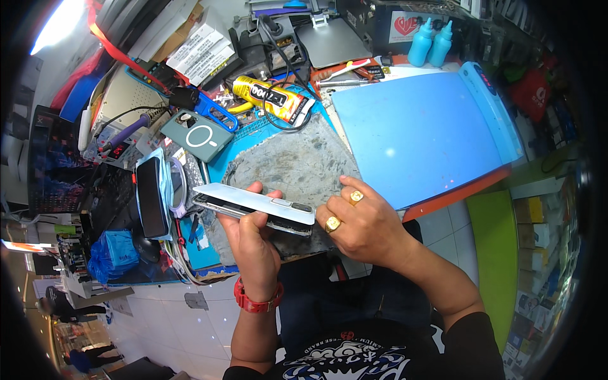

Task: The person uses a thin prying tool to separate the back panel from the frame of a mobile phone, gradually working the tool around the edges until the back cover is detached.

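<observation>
A smartphone point(288, 225) rests in my left hand point(250, 237), gripped by its edges with the thumb on the near side and fingers behind. Its white back cover point(253, 200) is lifted from the body, leaving a dark gap between the two. At the cover's right end is a camera cutout. Close to that end, my right hand point(361, 221) has its fingers curled in; what they hold, if anything, is hidden. Under both hands lies a grey, stained cloth point(291, 158) on the bench.
To the right sits a blue heating pad point(405, 133) with a control strip. A green phone case point(197, 135), a yellow-and-black glue tube point(272, 99) and a dark phone point(151, 197) lie left and behind. Two blue bottles point(420, 44) stand at the back. Cables cross the bench.
</observation>
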### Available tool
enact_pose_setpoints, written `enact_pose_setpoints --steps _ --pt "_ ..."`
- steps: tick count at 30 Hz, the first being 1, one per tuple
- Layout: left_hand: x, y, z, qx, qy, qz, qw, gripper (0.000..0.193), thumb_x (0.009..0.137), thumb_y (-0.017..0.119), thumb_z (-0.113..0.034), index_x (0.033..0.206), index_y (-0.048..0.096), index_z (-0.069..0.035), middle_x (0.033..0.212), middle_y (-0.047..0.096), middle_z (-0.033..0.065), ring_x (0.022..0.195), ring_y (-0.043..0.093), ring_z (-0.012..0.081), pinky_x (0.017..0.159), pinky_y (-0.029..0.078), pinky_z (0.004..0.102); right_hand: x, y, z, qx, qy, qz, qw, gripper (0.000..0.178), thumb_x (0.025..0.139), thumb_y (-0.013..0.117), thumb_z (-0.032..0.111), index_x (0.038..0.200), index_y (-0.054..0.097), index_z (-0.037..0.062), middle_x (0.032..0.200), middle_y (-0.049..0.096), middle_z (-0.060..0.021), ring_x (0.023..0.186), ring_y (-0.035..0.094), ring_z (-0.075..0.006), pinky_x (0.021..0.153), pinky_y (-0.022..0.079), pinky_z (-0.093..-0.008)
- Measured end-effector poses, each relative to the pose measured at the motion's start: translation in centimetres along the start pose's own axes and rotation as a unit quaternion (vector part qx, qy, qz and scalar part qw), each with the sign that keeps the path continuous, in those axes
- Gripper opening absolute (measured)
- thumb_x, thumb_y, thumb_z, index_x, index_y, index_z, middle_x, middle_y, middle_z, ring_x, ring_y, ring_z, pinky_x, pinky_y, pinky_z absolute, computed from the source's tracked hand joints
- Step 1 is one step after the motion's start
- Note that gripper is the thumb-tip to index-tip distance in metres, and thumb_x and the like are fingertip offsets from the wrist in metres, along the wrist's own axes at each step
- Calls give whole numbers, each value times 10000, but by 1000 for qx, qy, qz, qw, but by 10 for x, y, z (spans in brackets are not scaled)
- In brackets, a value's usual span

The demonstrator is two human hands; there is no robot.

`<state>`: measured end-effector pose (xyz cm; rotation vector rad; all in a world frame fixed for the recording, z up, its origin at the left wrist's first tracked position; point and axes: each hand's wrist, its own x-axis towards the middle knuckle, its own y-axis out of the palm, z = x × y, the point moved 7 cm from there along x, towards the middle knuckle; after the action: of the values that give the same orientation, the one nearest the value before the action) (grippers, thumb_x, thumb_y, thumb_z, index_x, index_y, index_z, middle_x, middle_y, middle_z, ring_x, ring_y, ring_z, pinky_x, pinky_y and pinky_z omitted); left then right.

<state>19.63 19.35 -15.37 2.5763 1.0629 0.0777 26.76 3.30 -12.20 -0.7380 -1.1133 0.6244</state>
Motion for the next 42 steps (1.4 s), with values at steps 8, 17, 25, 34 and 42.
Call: enact_pose_setpoints --steps 8,17,25,34,42 --pt "3 2 -3 -3 -19 -2 1000 779 890 481 9 1574 115 -65 1362 480 248 1109 668 336 973 513 428 0 0 -1 3 5 -2 1000 113 850 603 114 910 646 28 785 564 -83 770 631 -258 987 520 -464" --pt "5 2 -4 32 -9 -30 999 511 941 486 -34 1424 322 -29 1266 585 217 1076 686 348 933 568 470 0 0 -1 9 7 5 1000 123 851 603 112 919 649 20 793 575 -88 781 633 -258 989 519 -470" --pt "4 2 -5 40 -10 -20 999 522 946 507 -44 1431 315 -40 1291 575 216 1096 682 355 935 573 480 0 -1 -1 5 7 4 1000 121 844 607 106 910 652 15 789 571 -87 778 633 -258 985 522 -467" --pt "3 2 -4 5 -26 -6 1000 777 901 501 15 1574 123 -80 1339 513 240 1109 671 321 975 518 430 -2 -1 -1 -4 7 -7 1000 177 772 709 88 934 644 56 762 513 -46 744 595 -226 993 535 -452" --pt "4 -3 -1 8 2 -7 1000 554 921 513 -50 1439 318 -32 1286 593 232 1111 679 390 964 564 492 -2 0 -1 -6 3 -11 1000 114 846 600 123 891 651 31 764 534 -72 742 621 -248 983 526 -462"
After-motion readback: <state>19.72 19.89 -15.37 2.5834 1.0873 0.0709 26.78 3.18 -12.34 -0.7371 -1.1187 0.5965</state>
